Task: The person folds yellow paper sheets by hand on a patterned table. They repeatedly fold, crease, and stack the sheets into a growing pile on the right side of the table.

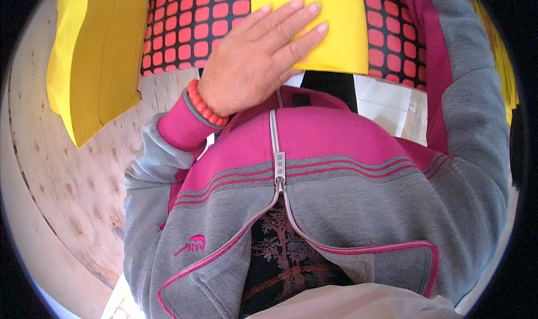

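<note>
My left hand (252, 61) lies flat, palm down, with its fingers slightly spread on a yellow piece of cloth (336, 44). A red bead bracelet (200, 103) circles that wrist. The cloth rests on a surface with a red-and-black grid pattern (190, 25), and its near edge lies close to my body. A thin pinkish line runs down the cloth by my fingertips. My right arm (471, 61) reaches up along the right side, and its hand is out of the picture.
A larger yellow sheet of cloth (92, 50) hangs down beyond the patterned surface's left side. More yellow material (507, 84) shows at the right rim. Below, on the left, is a pale, spotted floor (73, 190). White and black shapes show under the surface's near edge.
</note>
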Tool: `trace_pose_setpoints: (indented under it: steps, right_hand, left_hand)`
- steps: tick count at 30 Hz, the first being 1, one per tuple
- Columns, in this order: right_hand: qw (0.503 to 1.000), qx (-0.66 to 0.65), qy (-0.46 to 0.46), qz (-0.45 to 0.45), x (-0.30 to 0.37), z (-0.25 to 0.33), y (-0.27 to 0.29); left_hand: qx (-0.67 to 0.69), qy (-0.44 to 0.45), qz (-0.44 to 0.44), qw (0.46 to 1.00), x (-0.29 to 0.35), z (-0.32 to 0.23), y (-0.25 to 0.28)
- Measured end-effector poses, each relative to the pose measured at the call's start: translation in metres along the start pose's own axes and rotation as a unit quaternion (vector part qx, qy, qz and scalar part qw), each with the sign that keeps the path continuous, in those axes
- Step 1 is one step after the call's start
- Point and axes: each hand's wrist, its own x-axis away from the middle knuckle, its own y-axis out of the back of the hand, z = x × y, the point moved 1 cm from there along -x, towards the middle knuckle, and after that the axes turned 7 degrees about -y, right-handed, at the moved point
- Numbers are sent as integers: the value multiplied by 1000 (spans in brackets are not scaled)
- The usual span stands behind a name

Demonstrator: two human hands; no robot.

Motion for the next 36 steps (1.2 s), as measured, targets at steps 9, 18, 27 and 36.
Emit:
trace_pose_setpoints:
  steps: [9, 18, 27, 36]
  right_hand:
    - [963, -80, -63, -249, 5, 12, 12]
    - [897, -256, -157, -323, 111, 101, 64]
    - [684, -600, -411, 57, 309, 290, 80]
    - [601, -743, -282, -87, 305, 351, -26]
  left_hand:
    - [13, -2, -57, 998, 9, -1, 10]
    - [-25, -37, -184, 982, 9, -5, -5]
    - [13, -22, -234, 972, 25, -21, 8]
    - [3, -71, -225, 972, 24, -60, -1]
